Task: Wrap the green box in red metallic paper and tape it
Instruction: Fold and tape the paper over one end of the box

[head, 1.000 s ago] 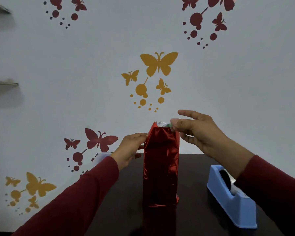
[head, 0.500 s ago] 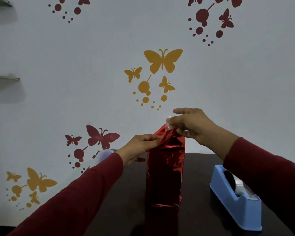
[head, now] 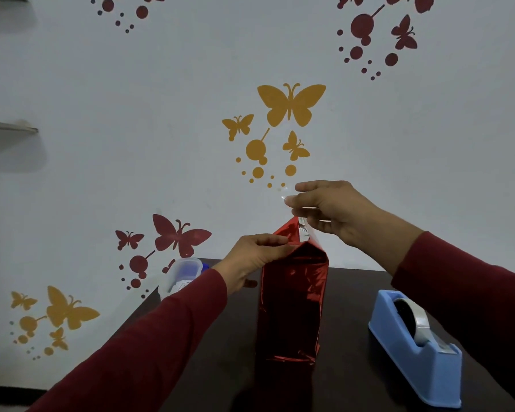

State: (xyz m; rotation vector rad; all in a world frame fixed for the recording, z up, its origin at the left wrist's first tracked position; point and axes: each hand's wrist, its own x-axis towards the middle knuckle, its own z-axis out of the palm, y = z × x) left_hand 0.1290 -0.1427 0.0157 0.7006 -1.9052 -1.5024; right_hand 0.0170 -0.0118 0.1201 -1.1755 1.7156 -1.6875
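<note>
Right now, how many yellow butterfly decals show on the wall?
6. Three form the centre cluster: a large one, a small one to its left and another below. Three sit at the lower left. More may lie outside the view.

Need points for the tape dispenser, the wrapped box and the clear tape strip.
tape dispenser (head: 414, 364): head view, blue side wall of the base.
wrapped box (head: 292, 304): head view, red metallic paper on the front face.
tape strip (head: 305, 226): head view, clear piece under the right hand's fingers.
</note>
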